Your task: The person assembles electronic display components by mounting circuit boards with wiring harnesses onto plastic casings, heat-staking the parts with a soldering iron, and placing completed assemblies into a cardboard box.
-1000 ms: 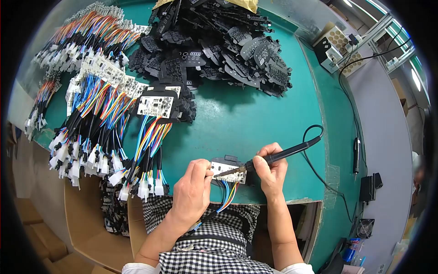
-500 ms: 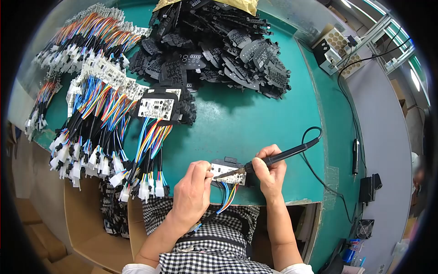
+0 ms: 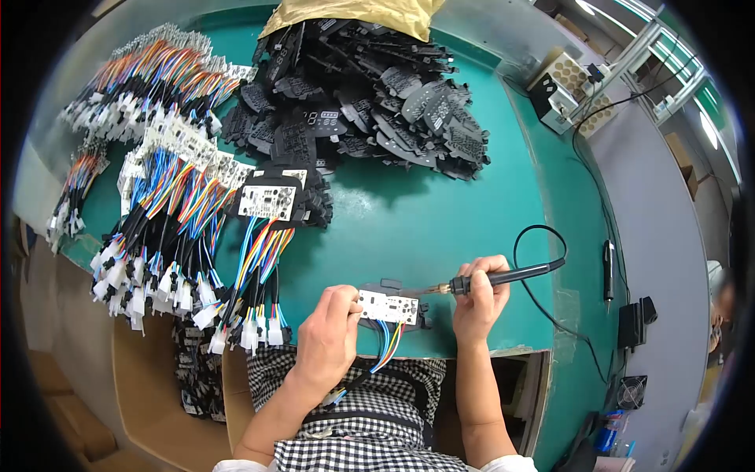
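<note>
My left hand (image 3: 327, 337) pinches the left end of a white circuit board (image 3: 388, 307) near the table's front edge. The board lies on a black plastic panel (image 3: 388, 284), and blue, yellow, red and white wires (image 3: 385, 344) hang from it over the edge. In my right hand (image 3: 478, 303) is a soldering iron (image 3: 507, 276), gripped by its black handle. Its tip points left, close to the board's upper right corner; whether it touches cannot be made out. Left of my hands stands a stack of black panels with a wired board (image 3: 267, 201) on top.
A heap of black panels (image 3: 377, 118) lies at the back under a yellow bag (image 3: 354, 16). Bundles of wired boards (image 3: 177, 145) cover the left side. The iron's cable (image 3: 543, 311) loops across the right. A cardboard box (image 3: 141, 385) stands below the table at left.
My right hand has drawn the soldering iron right and turned it flatter, so its tip has left the board's face. My left hand still holds the board. The view has shifted slightly.
</note>
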The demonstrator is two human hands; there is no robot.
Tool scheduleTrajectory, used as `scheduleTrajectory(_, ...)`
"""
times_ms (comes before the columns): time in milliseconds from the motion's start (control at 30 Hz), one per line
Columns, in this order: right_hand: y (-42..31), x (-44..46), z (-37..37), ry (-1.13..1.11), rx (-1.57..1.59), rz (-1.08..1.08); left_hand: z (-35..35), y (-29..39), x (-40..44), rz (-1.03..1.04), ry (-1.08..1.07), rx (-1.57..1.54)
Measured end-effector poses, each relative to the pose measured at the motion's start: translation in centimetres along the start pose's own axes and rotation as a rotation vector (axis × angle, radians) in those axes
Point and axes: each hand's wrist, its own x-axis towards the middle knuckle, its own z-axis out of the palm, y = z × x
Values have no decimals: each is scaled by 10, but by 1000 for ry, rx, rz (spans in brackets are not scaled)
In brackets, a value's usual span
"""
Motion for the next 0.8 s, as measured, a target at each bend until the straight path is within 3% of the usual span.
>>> scheduleTrajectory(200,-15,4,-7,208,12,-16,0,0,2,27,-5,-15)
scheduleTrajectory(500,-13,1,-8,-107,-195,165,-2,4,4,-18,-33,-44)
scheduleTrajectory(567,-11,1,-8,-8,-200,159,-4,6,4,25,2,11)
scheduleTrajectory(633,-9,2,-13,42,-175,100,-13,14,6,71,-23,289)
scheduleTrajectory(800,-15,2,-14,204,-57,74,-14,7,4,12,-40,117)
